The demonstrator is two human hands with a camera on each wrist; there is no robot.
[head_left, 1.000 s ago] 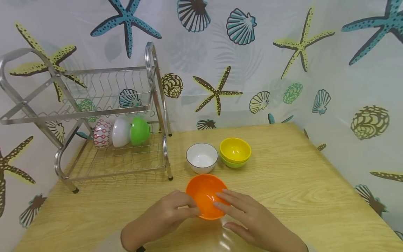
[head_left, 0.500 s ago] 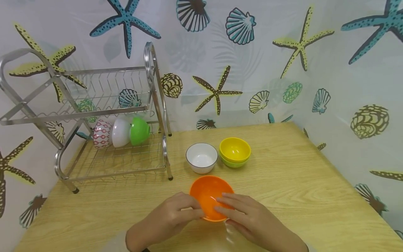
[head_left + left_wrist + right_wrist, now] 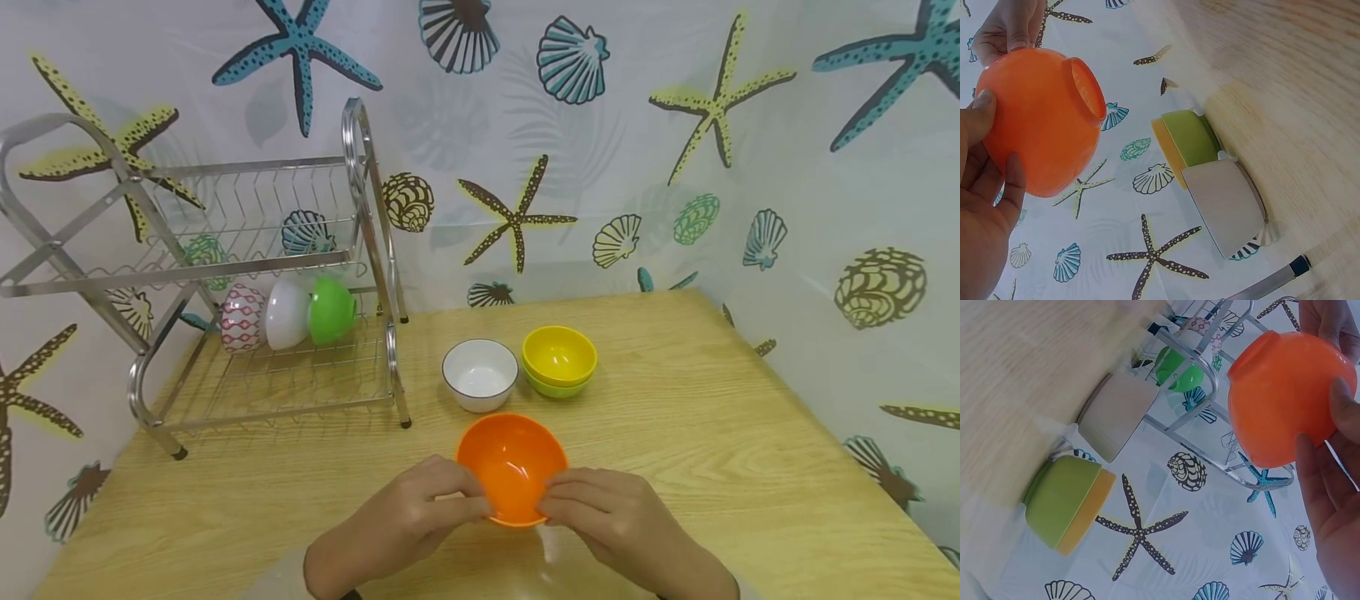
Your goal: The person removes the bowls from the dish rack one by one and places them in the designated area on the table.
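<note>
Both hands hold an orange bowl (image 3: 512,467) above the table, its inside facing up toward the head camera. My left hand (image 3: 416,517) pinches the rim at the near left, thumb on the outer wall. At the near right, my right hand (image 3: 618,512) pinches the rim too. The two wrist views show the bowl's outside and foot ring, off the tabletop. Just behind it on the table stands a white bowl (image 3: 480,375) with a dark rim. Beside that, a yellow bowl (image 3: 560,357) is nested in a green bowl (image 3: 557,389).
A two-tier metal dish rack (image 3: 277,408) stands on the left of the wooden table (image 3: 712,467). Its lower tier holds a red-patterned bowl (image 3: 243,319), a white bowl (image 3: 287,315) and a bright green bowl (image 3: 332,312), all on their sides. A patterned curtain (image 3: 450,125) hangs behind.
The orange bowl has moved slightly right. My right hand's fingers, earlier spread over the bowl's inside, have drawn back to pinch its rim. My left hand has shifted a little right with the bowl.
</note>
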